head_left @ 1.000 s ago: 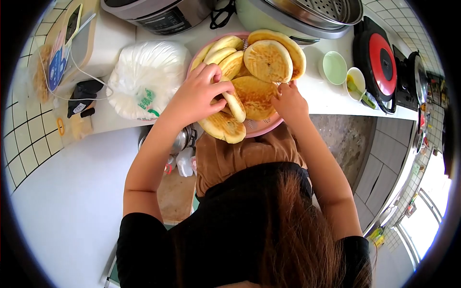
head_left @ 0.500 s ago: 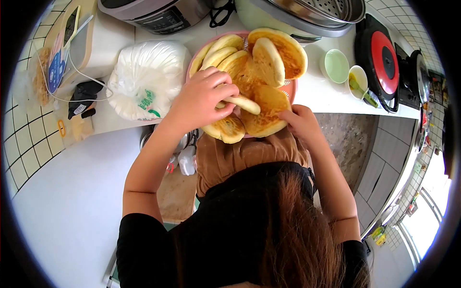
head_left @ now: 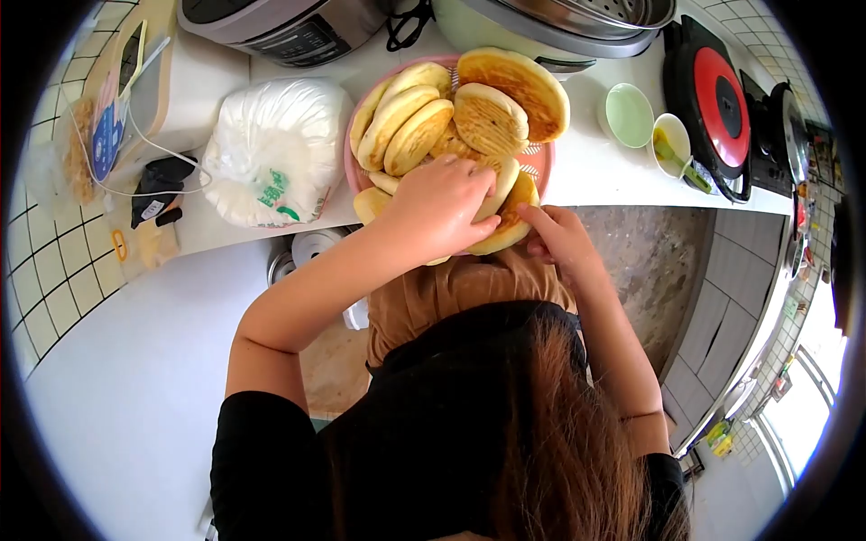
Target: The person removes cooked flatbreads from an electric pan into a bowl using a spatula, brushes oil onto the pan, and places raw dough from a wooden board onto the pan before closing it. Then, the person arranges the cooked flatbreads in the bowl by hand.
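Observation:
Several golden-brown flatbreads (head_left: 492, 117) fill a pink slotted basket (head_left: 541, 164) at the counter's front edge. My left hand (head_left: 444, 203) reaches over the near side of the basket, fingers curled on a pale, tilted flatbread (head_left: 502, 183); part of that bread is hidden beneath it. To its right, my right hand (head_left: 561, 239) pinches the rim of a browned flatbread (head_left: 520, 200) with thumb and fingers. Behind my left hand, more flatbreads (head_left: 420, 135) lean on edge against one another.
Left of the basket sits a white plastic bag (head_left: 275, 149). Two cups, one pale green (head_left: 629, 115) and one with a green-handled utensil (head_left: 670, 144), stand at right, beside a red round griddle (head_left: 722, 108). Cookers (head_left: 298, 36) and a steel steamer (head_left: 591, 18) line the back.
My left hand has moved right and toward me, nearer my right hand. Flatbreads at the back left and middle now lie differently. My right hand stays at the near right bread.

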